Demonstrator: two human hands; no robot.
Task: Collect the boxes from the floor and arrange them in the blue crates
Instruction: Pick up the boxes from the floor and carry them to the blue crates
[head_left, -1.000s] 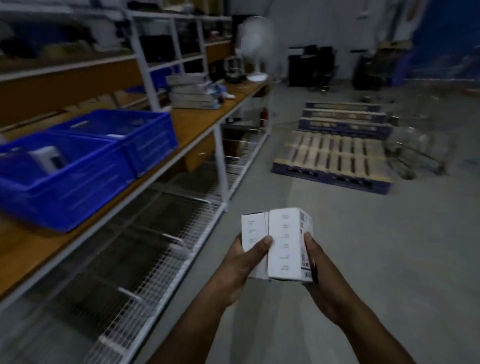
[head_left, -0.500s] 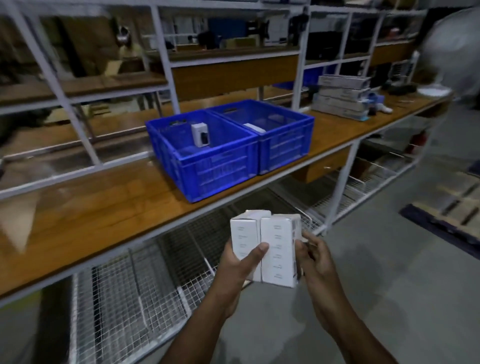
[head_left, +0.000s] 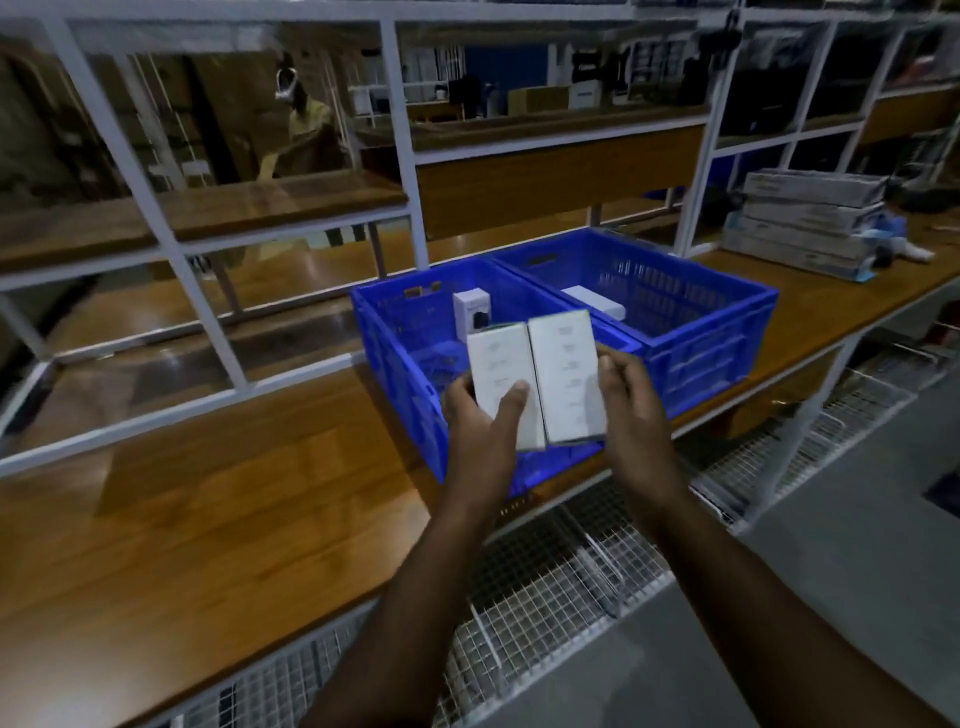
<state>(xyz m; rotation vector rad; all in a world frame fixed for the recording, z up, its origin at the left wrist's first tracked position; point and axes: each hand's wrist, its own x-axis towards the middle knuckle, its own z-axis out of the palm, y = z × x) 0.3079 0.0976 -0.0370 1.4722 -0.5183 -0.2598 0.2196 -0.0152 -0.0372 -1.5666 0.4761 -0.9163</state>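
Two white boxes are held side by side over the near blue crate (head_left: 395, 358). My left hand (head_left: 480, 431) grips the left box (head_left: 501, 364), thumb across its face. My right hand (head_left: 631, 410) holds the right box (head_left: 566, 371) by its edge. Inside the near crate a small white box (head_left: 470, 306) stands upright at the back. The far blue crate (head_left: 706, 322) touches it on the right and holds a flat white box (head_left: 595, 304).
Both crates sit on a long wooden shelf (head_left: 218, 499) in a white metal rack. A stack of grey flat boxes (head_left: 810, 228) lies further right. Wire mesh shelving (head_left: 545, 587) runs below. A person (head_left: 306, 130) stands behind the rack.
My view has turned left toward the rack and closed in. Both hands have carried the two boxes up and forward, from over the floor to above the near crate.
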